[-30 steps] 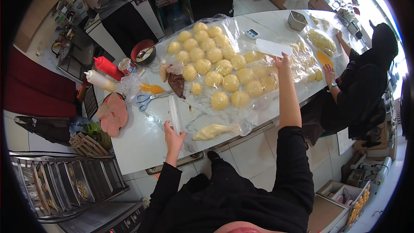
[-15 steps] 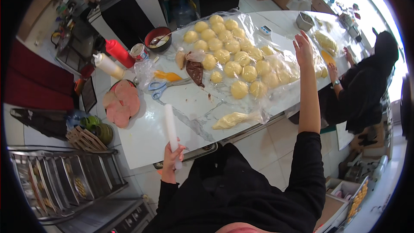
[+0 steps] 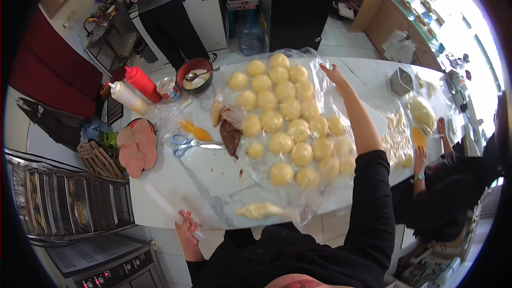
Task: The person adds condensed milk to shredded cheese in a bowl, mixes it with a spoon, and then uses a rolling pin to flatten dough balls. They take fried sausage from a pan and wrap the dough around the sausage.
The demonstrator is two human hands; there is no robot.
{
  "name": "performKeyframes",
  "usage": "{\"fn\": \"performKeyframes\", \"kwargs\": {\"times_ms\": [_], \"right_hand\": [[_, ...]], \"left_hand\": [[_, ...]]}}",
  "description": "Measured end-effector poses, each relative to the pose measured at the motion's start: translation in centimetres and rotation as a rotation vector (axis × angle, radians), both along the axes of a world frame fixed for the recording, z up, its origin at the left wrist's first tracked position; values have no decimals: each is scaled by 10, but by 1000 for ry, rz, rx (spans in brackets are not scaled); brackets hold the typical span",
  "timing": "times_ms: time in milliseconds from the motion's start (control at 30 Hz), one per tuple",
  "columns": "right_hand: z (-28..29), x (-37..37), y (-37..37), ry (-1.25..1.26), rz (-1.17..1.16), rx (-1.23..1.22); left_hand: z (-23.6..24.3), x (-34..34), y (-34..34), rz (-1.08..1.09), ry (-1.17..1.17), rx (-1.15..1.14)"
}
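Note:
My left hand (image 3: 186,228) is closed around a white rolling pin (image 3: 165,202), held slanted over the near left edge of the table. My right hand (image 3: 332,72) reaches far across the table to the edge of a clear plastic sheet (image 3: 305,54). Its fingers look stretched and apart at the plastic; whether they touch it I cannot tell. Under the sheet lie rows of round yellow dough balls (image 3: 284,90). Nearer to me rests a piping bag with pale filling (image 3: 258,211). A piping bag of brown filling (image 3: 231,137) lies left of the dough.
Blue-handled scissors (image 3: 184,145), pink round slices (image 3: 137,146), a bowl with a spoon (image 3: 194,74), a red squeeze bottle (image 3: 143,84) and a white one (image 3: 128,97) stand at the left. A metal tin (image 3: 401,81) is at the far right, where a co-worker's hands (image 3: 420,160) work.
My right hand has moved left to the plastic sheet's edge. The rolling pin in my left hand has tipped to the left. The whole view has shifted, showing more of the room beyond.

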State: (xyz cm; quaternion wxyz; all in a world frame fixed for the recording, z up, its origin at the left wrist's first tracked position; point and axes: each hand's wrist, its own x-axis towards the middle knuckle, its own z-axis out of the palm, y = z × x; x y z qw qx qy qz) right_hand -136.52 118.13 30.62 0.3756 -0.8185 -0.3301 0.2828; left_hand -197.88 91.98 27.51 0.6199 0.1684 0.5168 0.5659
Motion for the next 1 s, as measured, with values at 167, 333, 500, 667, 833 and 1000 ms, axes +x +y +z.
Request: {"fn": "performKeyframes", "kwargs": {"times_ms": [167,333,500,667,833,1000], "right_hand": [[-44,32,52,-66,109,-93],[14,30,49,1094,869,303],[-35,70,71,525,745,104],[-28,-7,90,-25,970,-150],[-57,-13,107,-560,824,-92],[-58,13,91,-324,498,-6]], "left_hand": [[-1,42,-20,151,-35,-25],[10,65,-13,219,-19,7],[22,88,1,210,-11,7],[26,79,-15,301,20,-8],[24,62,-16,334,24,2],[31,47,-13,311,117,25]]}}
